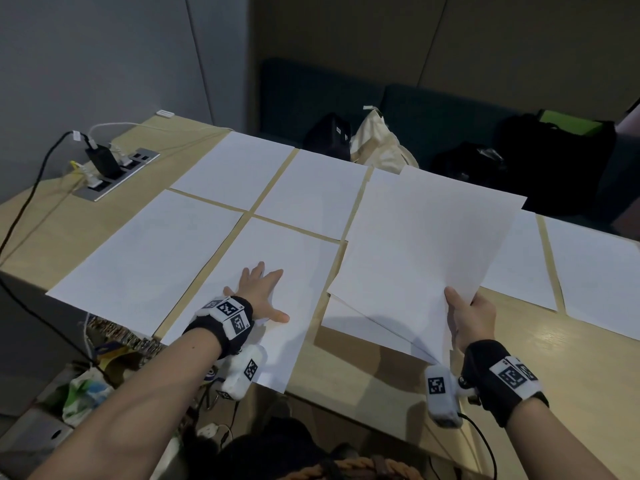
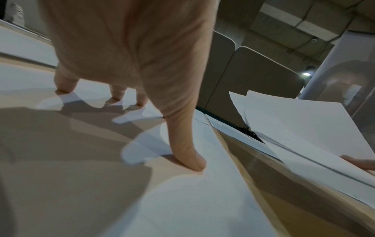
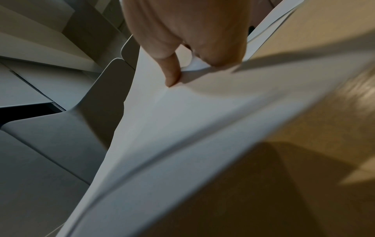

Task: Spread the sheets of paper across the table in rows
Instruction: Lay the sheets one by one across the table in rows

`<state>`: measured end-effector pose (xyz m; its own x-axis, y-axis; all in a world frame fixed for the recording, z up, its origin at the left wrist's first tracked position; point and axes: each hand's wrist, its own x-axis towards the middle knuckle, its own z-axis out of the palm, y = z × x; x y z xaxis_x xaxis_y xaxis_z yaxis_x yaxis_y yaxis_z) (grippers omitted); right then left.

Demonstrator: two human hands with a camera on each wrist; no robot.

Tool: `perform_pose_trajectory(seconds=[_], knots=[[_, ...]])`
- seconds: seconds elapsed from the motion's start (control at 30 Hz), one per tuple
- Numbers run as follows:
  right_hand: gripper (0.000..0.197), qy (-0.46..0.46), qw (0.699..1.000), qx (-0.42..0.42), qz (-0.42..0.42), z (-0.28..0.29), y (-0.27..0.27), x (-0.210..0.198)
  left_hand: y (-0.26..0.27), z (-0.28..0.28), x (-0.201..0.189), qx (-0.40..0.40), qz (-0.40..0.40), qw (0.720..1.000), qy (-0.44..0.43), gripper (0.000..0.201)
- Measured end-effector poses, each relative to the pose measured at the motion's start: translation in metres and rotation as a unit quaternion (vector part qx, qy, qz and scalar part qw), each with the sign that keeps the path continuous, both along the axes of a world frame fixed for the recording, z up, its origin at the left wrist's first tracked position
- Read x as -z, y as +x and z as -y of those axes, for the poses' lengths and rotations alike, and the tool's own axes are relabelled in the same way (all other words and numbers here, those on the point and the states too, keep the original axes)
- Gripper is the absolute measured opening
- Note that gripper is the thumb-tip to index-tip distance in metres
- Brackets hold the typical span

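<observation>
Several white sheets lie in two rows on the wooden table point(image 1: 363, 362). My left hand point(image 1: 258, 292) rests flat with spread fingers on the near-row sheet point(image 1: 273, 271); the left wrist view shows its fingertips point(image 2: 192, 163) pressing the paper point(image 2: 182, 200). My right hand point(image 1: 467, 317) pinches a small stack of sheets point(image 1: 422, 251) by its near edge, holding it tilted above the table's middle. In the right wrist view the thumb point(image 3: 172, 75) presses on top of the stack point(image 3: 182, 120), the other fingers are under it. The stack covers part of the sheets below.
A power strip point(image 1: 117, 171) with plugged chargers and cables sits at the table's far left. Black bags point(image 1: 554, 161) and a beige bag point(image 1: 377, 140) lie on the bench behind the table. More laid sheets point(image 1: 599, 275) are at the right. Clutter lies below the table's left edge.
</observation>
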<state>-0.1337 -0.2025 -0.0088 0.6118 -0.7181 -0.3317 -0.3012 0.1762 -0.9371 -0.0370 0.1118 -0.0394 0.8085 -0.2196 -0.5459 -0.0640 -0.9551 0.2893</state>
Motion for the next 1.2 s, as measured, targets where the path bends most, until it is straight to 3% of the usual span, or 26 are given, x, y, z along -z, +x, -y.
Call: perform_pose_trajectory(seconds=[1.2], knots=[[0.037,0.015,1.0,0.002,0.009,0.004,-0.002,-0.001,0.002,-0.002,-0.01,0.005,0.006,1.0,0.003,0.103]])
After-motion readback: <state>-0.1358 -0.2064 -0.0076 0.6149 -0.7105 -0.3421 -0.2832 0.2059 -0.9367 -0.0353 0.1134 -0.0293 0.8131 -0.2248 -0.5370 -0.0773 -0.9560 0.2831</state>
